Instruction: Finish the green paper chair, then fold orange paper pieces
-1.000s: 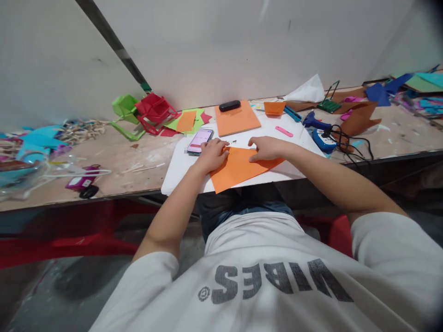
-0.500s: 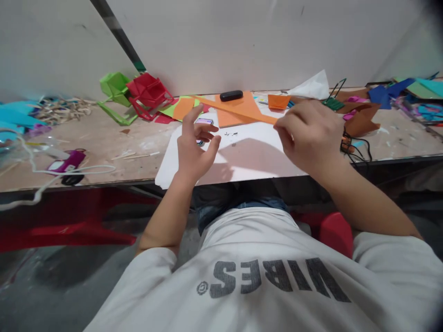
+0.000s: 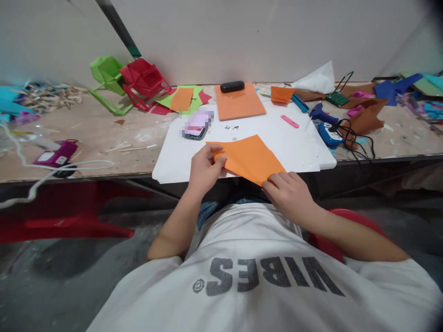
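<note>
A sheet of orange paper (image 3: 251, 157) lies at a slant over the front part of a white board (image 3: 173, 161). My left hand (image 3: 206, 168) pinches its left corner between thumb and fingers. At the near right corner, my right hand (image 3: 289, 191) is closed on the paper, close to the table's front edge. Beyond the sheet is a phone (image 3: 199, 124), its screen blurred out. A pink cutter (image 3: 290, 121) rests on the board to the right. An orange pad (image 3: 238, 106) carries a black case (image 3: 232, 86) behind the sheet.
Folded green (image 3: 107, 76) and red paper chairs (image 3: 145, 83) stand at the back left. A purple glue gun (image 3: 57, 154) with a white cord lies left. On the right are a blue glue gun (image 3: 323, 113), black cables (image 3: 360, 138) and brown paper scraps (image 3: 368, 120).
The orange paper has come down from above the board to its front edge. My right hand moved down and toward me; my left hand has closed on the paper's left corner.
</note>
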